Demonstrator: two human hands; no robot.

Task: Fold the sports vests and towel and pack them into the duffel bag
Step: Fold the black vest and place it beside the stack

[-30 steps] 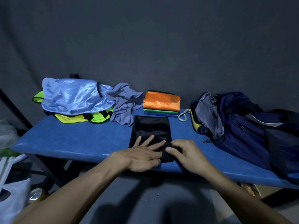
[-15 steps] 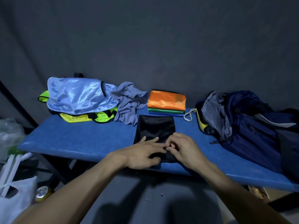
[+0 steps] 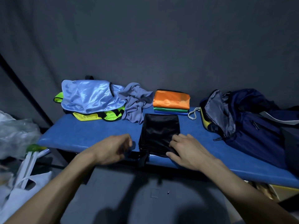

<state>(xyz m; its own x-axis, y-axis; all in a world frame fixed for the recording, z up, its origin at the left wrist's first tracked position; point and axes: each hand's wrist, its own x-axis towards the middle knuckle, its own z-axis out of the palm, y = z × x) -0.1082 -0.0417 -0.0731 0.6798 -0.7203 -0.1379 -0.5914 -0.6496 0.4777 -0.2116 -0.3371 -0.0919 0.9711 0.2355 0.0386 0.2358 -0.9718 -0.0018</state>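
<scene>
The folded black vest (image 3: pixel 161 133) lies at the near edge of the blue bench (image 3: pixel 90 135). The right hand (image 3: pixel 186 149) rests on its near right corner, fingers straight. The left hand (image 3: pixel 113 147), just left of it, is blurred; its grip cannot be told. The duffel bag (image 3: pixel 252 125) gapes far right.

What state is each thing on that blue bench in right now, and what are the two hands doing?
Black vest: folded flat.
Orange, green, blue vests: folded, stacked.
Light blue vest: crumpled, unfolded.
Yellow vest: unfolded, underneath.
Grey towel: bunched.
Duffel bag: open.
Right hand: resting on black vest.
Left hand: blurred, beside it.
</scene>
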